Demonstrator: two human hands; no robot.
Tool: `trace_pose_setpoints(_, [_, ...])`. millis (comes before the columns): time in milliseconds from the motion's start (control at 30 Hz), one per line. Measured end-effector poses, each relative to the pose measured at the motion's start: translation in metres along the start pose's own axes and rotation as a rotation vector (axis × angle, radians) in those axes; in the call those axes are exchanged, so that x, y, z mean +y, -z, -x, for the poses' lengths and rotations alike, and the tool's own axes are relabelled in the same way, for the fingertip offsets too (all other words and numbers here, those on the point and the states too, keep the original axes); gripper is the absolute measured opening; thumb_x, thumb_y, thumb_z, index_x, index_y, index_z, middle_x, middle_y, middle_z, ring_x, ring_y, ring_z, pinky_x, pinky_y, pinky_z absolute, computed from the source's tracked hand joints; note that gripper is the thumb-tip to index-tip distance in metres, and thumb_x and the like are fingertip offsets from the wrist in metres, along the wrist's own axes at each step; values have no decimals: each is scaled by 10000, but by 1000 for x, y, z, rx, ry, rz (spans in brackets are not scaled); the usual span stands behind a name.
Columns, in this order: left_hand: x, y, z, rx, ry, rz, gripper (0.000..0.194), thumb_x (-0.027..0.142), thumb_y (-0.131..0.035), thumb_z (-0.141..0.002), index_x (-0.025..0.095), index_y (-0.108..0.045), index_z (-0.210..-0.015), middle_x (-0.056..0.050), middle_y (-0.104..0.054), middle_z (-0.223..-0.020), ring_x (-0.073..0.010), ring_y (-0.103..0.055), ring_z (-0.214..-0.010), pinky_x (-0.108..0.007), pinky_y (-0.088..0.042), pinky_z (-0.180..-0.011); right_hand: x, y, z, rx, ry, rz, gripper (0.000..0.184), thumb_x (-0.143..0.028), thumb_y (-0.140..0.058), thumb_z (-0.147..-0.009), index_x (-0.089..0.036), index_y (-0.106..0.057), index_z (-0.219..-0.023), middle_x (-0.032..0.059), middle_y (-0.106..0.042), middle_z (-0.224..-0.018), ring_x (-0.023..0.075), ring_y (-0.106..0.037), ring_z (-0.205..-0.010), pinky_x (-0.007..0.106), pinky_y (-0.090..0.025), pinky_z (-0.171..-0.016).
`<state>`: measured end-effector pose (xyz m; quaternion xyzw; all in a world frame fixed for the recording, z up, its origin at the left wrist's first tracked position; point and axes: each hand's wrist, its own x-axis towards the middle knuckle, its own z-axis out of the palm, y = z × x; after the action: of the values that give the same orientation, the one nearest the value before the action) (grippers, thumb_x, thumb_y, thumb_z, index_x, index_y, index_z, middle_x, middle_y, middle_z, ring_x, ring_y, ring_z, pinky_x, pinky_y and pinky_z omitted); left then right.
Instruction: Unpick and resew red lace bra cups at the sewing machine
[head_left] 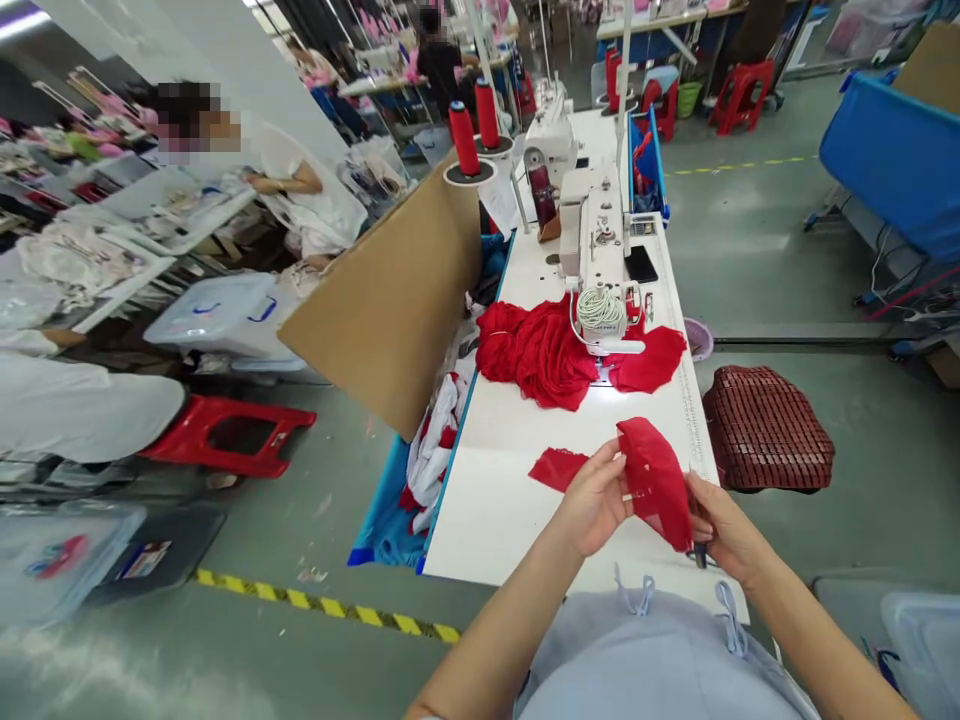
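The left hand (598, 502) is half open, its thumb and fingers pinching the left side of the red piece (654, 475), which is held up between the two hands over the near part of the table (480, 520). The right hand (726, 525) is curled, thumb and fingers closed on the piece's lower right end

Left of the left hand lies a red scrap (555, 467), its right end lost behind the fingers; whether they touch it I cannot tell. Beyond that hand, the red heap (532, 350) and the head of the machine (600, 225) hide much of the sewing area. Some of the right hand's fingers are behind the cloth, and a dark object (700, 556) below them is too small to make out

Left of the left hand, white tabletop runs to a blue-edged side, with a blue bin (390, 520) alongside. The right hand is at the table's right edge; past it are a stool (769, 430) and open floor (757, 265)
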<state>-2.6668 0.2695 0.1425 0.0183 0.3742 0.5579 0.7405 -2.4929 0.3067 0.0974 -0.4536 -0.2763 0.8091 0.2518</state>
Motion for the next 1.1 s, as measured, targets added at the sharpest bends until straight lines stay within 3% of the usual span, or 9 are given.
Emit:
trace_pose_setpoints(100, [0,5,3,9,2,-44,363,316,-819,-745,190,-685,-1057,-71,-734,-994,-182,-688,-858,-342,-527,-839,-2,0,-3,46,-5,-3,594,-624,-902,-513,-195,-587,-776,-127,-305,-463,16,-123,-427,150,-132,-379])
trace_pose_setpoints(267, [-1,5,6,1,-6,-78,368,374,-821,-753,154,-705,-1025,-94,-750,-994,-221,-703,-930,-377,-516,-913,-5,-3,-4,80,41,37,581,-596,-913,-511,-195,-564,-747,-109,-359,-478,17,-147,-424,169,-137,-375])
trace_pose_setpoints(500, [-4,12,-2,20,-98,-123,389,322,-883,-675,161,-736,-997,-57,-768,-945,-175,-693,-902,-281,-500,-845,-6,-3,-4,175,212,158,506,-632,-844,-605,-207,-607,-742,-106,-293,-485,52,-194,-430,208,-177,-387])
trace_pose_setpoints(667, [-2,19,-1,11,-82,-158,412,344,-882,-673,167,-729,-1011,-54,-763,-966,-176,-685,-910,-297,-489,-856,-8,4,-2,275,370,338,425,-611,-798,-667,-209,-667,-701,-16,-532,-605,136,-463,-578,263,-395,-493])
trace_pose_setpoints(800, [-5,24,-2,60,-106,-253,433,329,-909,-621,170,-709,-970,-40,-755,-943,-175,-677,-896,-317,-486,-884,-13,1,2,344,503,479,320,-524,-751,-752,-206,-727,-774,-1,-622,-660,149,-520,-605,275,-455,-545])
trace_pose_setpoints(933, [-13,28,-5,83,-160,-382,400,385,-862,-679,171,-689,-969,-48,-739,-959,-190,-667,-910,-337,-493,-882,-16,-9,9,403,637,566,262,-450,-689,-834,-210,-749,-923,22,-713,-772,160,-590,-615,285,-514,-559])
trace_pose_setpoints(1000, [-18,29,-8,102,-198,-457,406,417,-838,-703,168,-689,-988,-58,-733,-979,-201,-659,-928,-338,-490,-875,-16,-14,13,368,727,658,208,-393,-662,-870,-216,-747,-939,30,-727,-803,169,-620,-645,289,-526,-578])
trace_pose_setpoints(1100, [-23,29,-12,95,-206,-492,407,469,-813,-716,156,-706,-954,-61,-734,-932,-198,-655,-883,-312,-479,-817,-14,-20,19,201,925,896,161,-276,-593,-918,-223,-745,-917,20,-683,-716,145,-594,-598,265,-484,-543])
